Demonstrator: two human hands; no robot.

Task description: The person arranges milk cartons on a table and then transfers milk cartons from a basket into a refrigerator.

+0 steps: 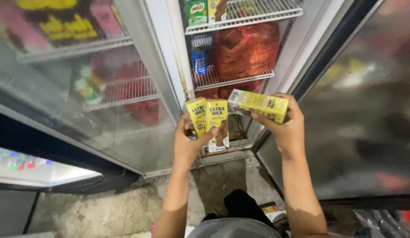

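Note:
In the head view my left hand (187, 141) grips two upright yellow drink cartons (210, 119) side by side, thumb across the front of one. My right hand (288, 125) holds a third yellow carton (258, 104) lying sideways, level with the tops of the other two and almost touching them. Both hands are raised in front of an open glass-door fridge (231, 79), near its lower shelves.
The fridge's wire shelf (233, 81) carries a blue can (199, 60) and a red plastic bag (247, 48); green and yellow cartons (207, 11) stand on the shelf above. The open glass door (359, 110) hangs at right, a closed glass door (94, 88) at left. Concrete floor (112, 207) below.

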